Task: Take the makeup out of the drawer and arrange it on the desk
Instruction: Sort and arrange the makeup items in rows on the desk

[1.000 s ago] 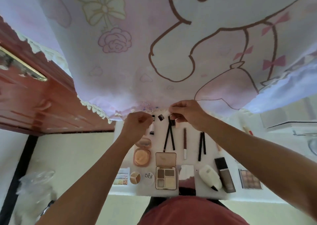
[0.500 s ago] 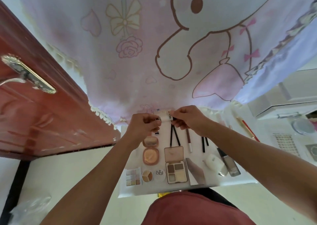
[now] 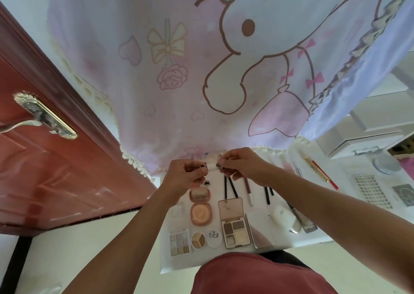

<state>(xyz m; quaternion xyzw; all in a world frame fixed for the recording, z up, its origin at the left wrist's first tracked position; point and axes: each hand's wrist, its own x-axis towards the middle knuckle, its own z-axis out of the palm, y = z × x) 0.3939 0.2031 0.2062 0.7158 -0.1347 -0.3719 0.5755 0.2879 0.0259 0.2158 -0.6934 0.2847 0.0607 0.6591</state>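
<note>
Soft daylight is glowing through the pink curtain [image 3: 179, 92] across the top and washing out the white desk [image 3: 179, 262] at lower middle, while wide-angle distortion is bending the door [image 3: 56, 170] at left.

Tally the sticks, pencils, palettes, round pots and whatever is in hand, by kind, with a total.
Thin black sticks: 4
Brown pencil with white tip: 1
Rectangular eyeshadow palettes: 2
Round pots and compacts, peach, tri-colour, white: 3
Small white cylinder, pinched by left hand and right hand: 1
Total: 11
</note>
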